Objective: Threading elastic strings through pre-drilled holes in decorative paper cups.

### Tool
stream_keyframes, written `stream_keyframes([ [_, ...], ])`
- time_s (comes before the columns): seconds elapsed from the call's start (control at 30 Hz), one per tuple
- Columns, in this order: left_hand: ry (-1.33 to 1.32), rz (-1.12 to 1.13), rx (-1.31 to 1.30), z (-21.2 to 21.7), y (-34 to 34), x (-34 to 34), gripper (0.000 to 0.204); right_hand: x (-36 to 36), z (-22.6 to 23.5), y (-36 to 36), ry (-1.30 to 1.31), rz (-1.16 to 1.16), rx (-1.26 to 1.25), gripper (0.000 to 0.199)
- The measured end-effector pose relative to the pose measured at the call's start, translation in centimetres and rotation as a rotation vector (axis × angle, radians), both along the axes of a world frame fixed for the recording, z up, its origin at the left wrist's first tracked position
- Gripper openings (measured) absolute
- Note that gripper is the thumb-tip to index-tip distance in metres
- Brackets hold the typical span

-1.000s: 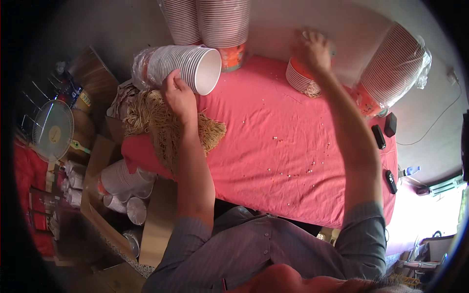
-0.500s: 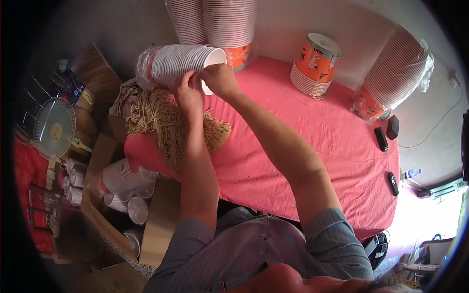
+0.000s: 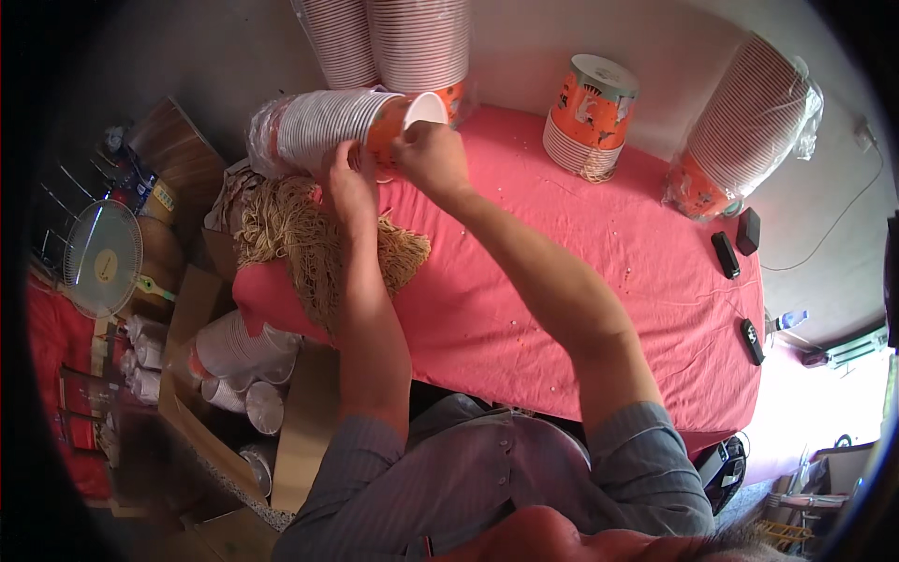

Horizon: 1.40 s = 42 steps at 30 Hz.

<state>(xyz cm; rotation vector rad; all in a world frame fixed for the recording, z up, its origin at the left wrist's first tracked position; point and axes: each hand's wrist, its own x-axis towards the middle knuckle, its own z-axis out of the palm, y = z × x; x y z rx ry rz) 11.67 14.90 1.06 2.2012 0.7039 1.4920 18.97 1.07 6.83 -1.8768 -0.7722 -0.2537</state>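
On the table's far left lies a sideways stack of white-rimmed paper buckets [image 3: 323, 124], its far end in clear plastic. The end bucket [image 3: 385, 129], orange with a white inside, sticks partly out of the stack's right end. My right hand [image 3: 436, 163] is closed on its rim, the fingertips partly hidden. My left hand [image 3: 352, 187] grips the near side of the stack by its rims. Below the left hand, a bundle of beige string [image 3: 304, 234] spreads over the table edge.
Upside-down nested orange buckets [image 3: 592, 117] stand at the back. Wrapped stacks [image 3: 419, 42] rise behind, another wrapped stack [image 3: 740, 131] at right. Small black devices [image 3: 725, 255] lie on the red tablecloth [image 3: 524, 281]. An open cardboard box [image 3: 304, 412] with white cups is lower left.
My right hand has drawn the end bucket out to the right, so its orange side now shows. My left hand stays by the stack. The whole view has shifted slightly.
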Motion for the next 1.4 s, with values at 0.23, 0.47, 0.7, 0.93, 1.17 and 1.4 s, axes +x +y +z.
stream_keyframes([
  [0.23,-0.036,0.029,-0.02,0.5,0.7,-1.6,0.018,-6.0,4.7,-17.3,-0.556,0.059,-0.321,0.012],
  [0.47,-0.136,-0.085,-0.328,4.0,-1.9,-4.4,0.017,-9.2,6.2,-28.0,-0.602,0.174,-0.559,0.009],
  [0.7,0.306,-0.237,-0.048,6.5,-2.7,-12.5,0.019,-8.3,6.4,-31.2,-0.448,0.195,-0.941,0.013],
  [0.93,0.606,-0.426,-0.058,5.5,-5.3,-15.6,0.017,-7.5,6.5,-31.3,-0.463,0.304,-0.947,0.01],
  [1.17,0.715,-0.491,0.291,3.4,-3.9,-14.6,0.016,-7.6,6.3,-31.6,-0.497,0.337,-0.837,0.007],
  [1.4,0.844,-0.447,0.303,3.4,-4.3,-14.0,0.014,-7.6,6.5,-31.7,-0.475,0.322,-0.853,0.008],
])
